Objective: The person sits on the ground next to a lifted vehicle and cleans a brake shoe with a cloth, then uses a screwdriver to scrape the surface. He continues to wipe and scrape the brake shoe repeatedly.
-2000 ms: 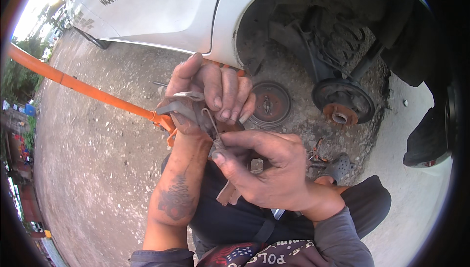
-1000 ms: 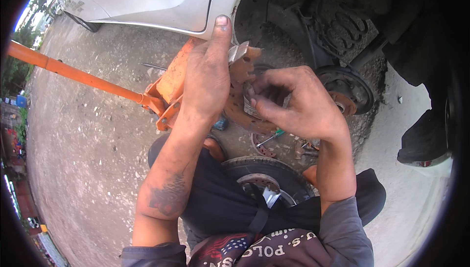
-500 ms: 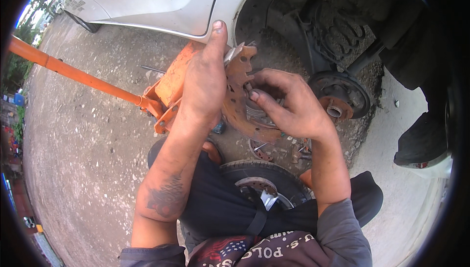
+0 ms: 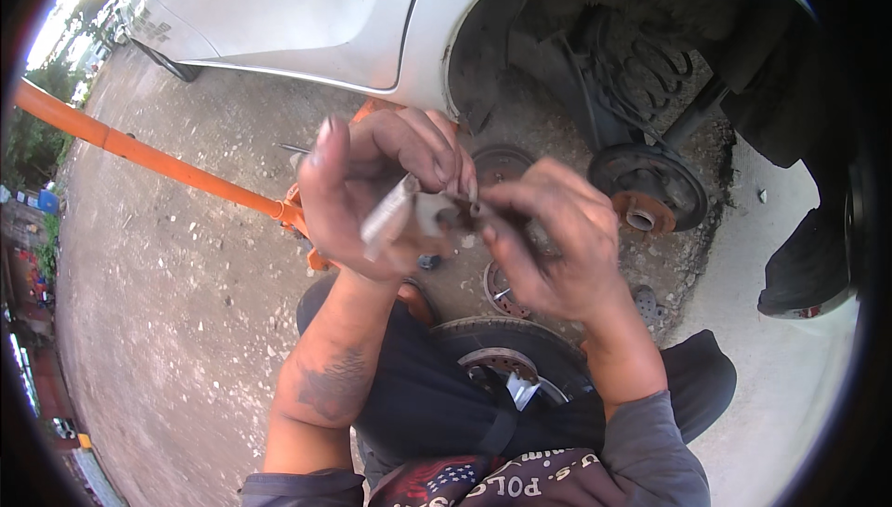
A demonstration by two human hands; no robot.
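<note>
In front of my chest, my left hand (image 4: pixel 344 182) is closed around a brake shoe (image 4: pixel 395 219), its curved form turned so that a pale edge faces me. Motion blurs the shoe and much of it lies behind the fingers. My right hand (image 4: pixel 562 247) meets it from the other side, thumb and forefinger pinched at the shoe's end over a small metal piece (image 4: pixel 475 208). That piece is too blurred to name. Both hands nearly touch at the fingertips.
A white car (image 4: pixel 307 24) stands ahead, its wheel arch showing a coil spring (image 4: pixel 662 75) and a rusty hub (image 4: pixel 641 216). An orange jack handle (image 4: pixel 167 165) crosses the left side. A tyre (image 4: pixel 455 335) lies between my legs, and a perforated round part (image 4: pixel 502 295) on the ground.
The brake shoe has turned from broadside to nearly edge-on and shifted left. My left fingers now curl over it toward the right hand, whose fingertips stay at the shoe's end.
</note>
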